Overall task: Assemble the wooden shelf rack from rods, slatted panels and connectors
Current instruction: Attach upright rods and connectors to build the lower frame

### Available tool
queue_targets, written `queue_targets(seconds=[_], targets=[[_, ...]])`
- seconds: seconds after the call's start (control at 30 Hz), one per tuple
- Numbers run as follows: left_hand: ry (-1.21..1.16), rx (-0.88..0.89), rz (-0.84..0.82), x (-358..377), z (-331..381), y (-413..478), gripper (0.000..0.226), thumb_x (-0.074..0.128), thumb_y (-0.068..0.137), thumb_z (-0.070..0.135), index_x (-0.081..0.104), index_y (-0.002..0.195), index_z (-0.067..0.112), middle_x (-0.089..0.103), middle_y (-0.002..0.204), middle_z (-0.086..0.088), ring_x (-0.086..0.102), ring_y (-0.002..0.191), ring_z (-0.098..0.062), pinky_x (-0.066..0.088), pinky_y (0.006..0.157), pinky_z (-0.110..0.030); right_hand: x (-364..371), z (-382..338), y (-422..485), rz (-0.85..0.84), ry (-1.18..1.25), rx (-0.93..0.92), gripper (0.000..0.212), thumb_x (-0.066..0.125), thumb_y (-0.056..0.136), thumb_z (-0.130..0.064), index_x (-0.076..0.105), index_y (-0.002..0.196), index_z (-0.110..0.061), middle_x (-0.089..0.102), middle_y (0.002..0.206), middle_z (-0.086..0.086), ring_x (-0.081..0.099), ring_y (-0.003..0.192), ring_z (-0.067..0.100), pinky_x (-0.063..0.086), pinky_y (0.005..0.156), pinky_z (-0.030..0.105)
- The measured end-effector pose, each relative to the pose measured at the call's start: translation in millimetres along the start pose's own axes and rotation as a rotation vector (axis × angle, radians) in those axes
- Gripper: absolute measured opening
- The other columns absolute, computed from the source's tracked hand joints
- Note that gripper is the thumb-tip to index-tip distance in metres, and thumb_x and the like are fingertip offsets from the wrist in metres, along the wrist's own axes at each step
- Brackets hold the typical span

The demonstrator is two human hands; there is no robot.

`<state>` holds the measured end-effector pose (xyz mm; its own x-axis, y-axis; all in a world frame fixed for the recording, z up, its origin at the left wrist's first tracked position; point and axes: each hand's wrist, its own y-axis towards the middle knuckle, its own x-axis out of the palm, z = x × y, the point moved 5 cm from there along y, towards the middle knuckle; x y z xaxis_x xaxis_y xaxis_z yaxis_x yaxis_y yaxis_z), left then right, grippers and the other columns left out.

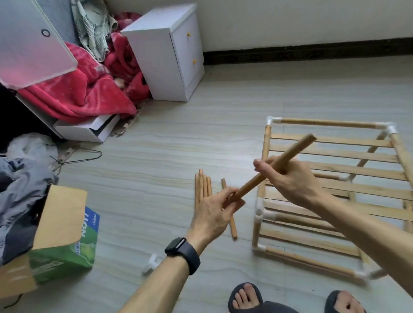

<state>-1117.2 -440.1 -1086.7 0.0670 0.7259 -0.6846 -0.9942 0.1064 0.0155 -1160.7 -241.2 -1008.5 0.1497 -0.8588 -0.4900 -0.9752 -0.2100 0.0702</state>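
1. Left hand [214, 211]: grip pinches the lower end of a round wooden rod [250, 183], held slanted above the floor [162, 147].
2. Right hand [286, 181]: grip curled round the rod's middle.
3. Rack frame [327, 122]: slatted panels [337, 152], white connectors [271, 120]; on the floor, right.
4. Loose rods [203, 186]: bundled on the floor.
5. Cardboard box [63, 218]: open, grey cloth [8, 188] over its left side.

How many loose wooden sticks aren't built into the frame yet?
6. One held rod, gripped by left hand and right hand; a bundle of four on the floor; a single rod right of it. The left hand covers the bundle's near ends and may hide more.
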Motion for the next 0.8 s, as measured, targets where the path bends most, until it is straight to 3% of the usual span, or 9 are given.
queue_targets(seconds=[0.07, 0.13, 0.2, 0.3, 0.4, 0.47, 0.57, 0.67, 0.8], targets=[[-0.029, 0.005, -0.026, 6.3, 12.5, -7.1, 0.037, 0.057, 0.088, 0.067, 0.053, 0.123, 0.053, 0.068, 0.103, 0.023, 0.062, 0.098, 0.007, 0.053, 0.08, -0.021, -9.9, -16.0, -10.6, 0.032, 0.09, -0.006, 0.041, 0.065, 0.091, -0.055, 0.076, 0.077, -0.018, 0.067, 0.055, 0.0, 0.062, 0.046, 0.013, 0.049, 0.045, 0.023], [-0.095, -0.072, -0.128, 23.4, 14.0, -15.1, 0.053, 0.066, 0.081, 0.069, 0.048, 0.127, 0.053, 0.059, 0.114, 0.028, 0.056, 0.108, 0.007, 0.045, 0.082, -0.016, -22.4, -25.3, -19.4, 0.081, 0.065, -0.067, 0.035, 0.065, 0.096, -0.04, 0.074, 0.075, -0.014, 0.067, 0.054, 0.0, 0.063, 0.044, 0.014, 0.049, 0.044, 0.02], [-0.157, -0.172, -0.233, 46.2, 11.2, -21.0, 0.065, 0.072, 0.08, 0.062, 0.044, 0.136, 0.043, 0.055, 0.125, 0.024, 0.053, 0.116, 0.001, 0.046, 0.091, -0.023, -35.7, -26.2, -26.6, 0.124, 0.083, -0.087, 0.032, 0.065, 0.098, -0.031, 0.072, 0.075, -0.01, 0.068, 0.056, -0.001, 0.065, 0.046, 0.016, 0.05, 0.045, 0.02], [-0.12, -0.216, -0.216, 67.2, 13.7, -19.6, 0.049, 0.062, 0.091, 0.058, 0.056, 0.132, 0.031, 0.064, 0.121, 0.012, 0.058, 0.108, -0.007, 0.048, 0.088, -0.026, -41.2, -19.1, -35.2, 0.139, 0.081, -0.054, 0.031, 0.065, 0.098, -0.026, 0.071, 0.073, -0.009, 0.068, 0.055, 0.0, 0.065, 0.046, 0.015, 0.05, 0.045, 0.021], [-0.014, -0.197, -0.17, 70.5, 18.5, -16.4, 0.03, 0.052, 0.098, 0.056, 0.062, 0.12, 0.037, 0.067, 0.098, 0.011, 0.062, 0.08, -0.008, 0.05, 0.068, -0.026, -38.3, -10.3, -40.6, 0.152, 0.095, -0.033, 0.032, 0.066, 0.097, -0.025, 0.071, 0.07, -0.01, 0.067, 0.055, 0.003, 0.064, 0.046, 0.013, 0.049, 0.046, 0.019], [0.05, -0.166, -0.155, 72.2, 17.5, -16.6, 0.018, 0.051, 0.1, 0.052, 0.062, 0.11, 0.042, 0.062, 0.084, 0.015, 0.058, 0.071, -0.005, 0.047, 0.061, -0.026, -39.4, -8.5, -40.4, 0.159, 0.046, -0.047, 0.03, 0.067, 0.095, -0.025, 0.071, 0.068, -0.013, 0.068, 0.057, 0.003, 0.067, 0.049, 0.014, 0.053, 0.049, 0.022], [0.137, -0.143, -0.139, 74.2, 16.1, -16.2, 0.022, 0.049, 0.101, 0.054, 0.061, 0.113, 0.04, 0.057, 0.075, 0.014, 0.054, 0.067, -0.004, 0.042, 0.058, -0.026, -38.2, -16.6, -39.7, 0.146, -0.084, -0.166, 0.033, 0.065, 0.094, -0.025, 0.069, 0.064, -0.012, 0.067, 0.056, 0.002, 0.069, 0.053, 0.013, 0.058, 0.053, 0.033], [0.171, -0.133, -0.158, 75.3, 17.1, -12.8, 0.026, 0.047, 0.1, 0.057, 0.059, 0.114, 0.039, 0.059, 0.077, 0.012, 0.055, 0.068, -0.005, 0.04, 0.056, -0.025, -21.5, -36.7, -36.3, 0.046, -0.342, -0.363, 0.04, 0.063, 0.093, -0.023, 0.059, 0.055, -0.01, 0.061, 0.051, 0.0, 0.061, 0.045, 0.013, 0.052, 0.047, 0.035], [0.153, -0.122, -0.14, 76.9, 18.9, -13.1, 0.029, 0.048, 0.1, 0.056, 0.061, 0.117, 0.036, 0.07, 0.095, 0.002, 0.065, 0.086, -0.02, 0.056, 0.073, -0.04, 1.7, -52.3, -19.3, -0.013, -0.475, -0.408, 0.05, 0.063, 0.091, -0.022, 0.037, 0.048, -0.024, 0.054, 0.045, 0.001, 0.042, 0.036, 0.008, 0.031, 0.043, 0.02]])
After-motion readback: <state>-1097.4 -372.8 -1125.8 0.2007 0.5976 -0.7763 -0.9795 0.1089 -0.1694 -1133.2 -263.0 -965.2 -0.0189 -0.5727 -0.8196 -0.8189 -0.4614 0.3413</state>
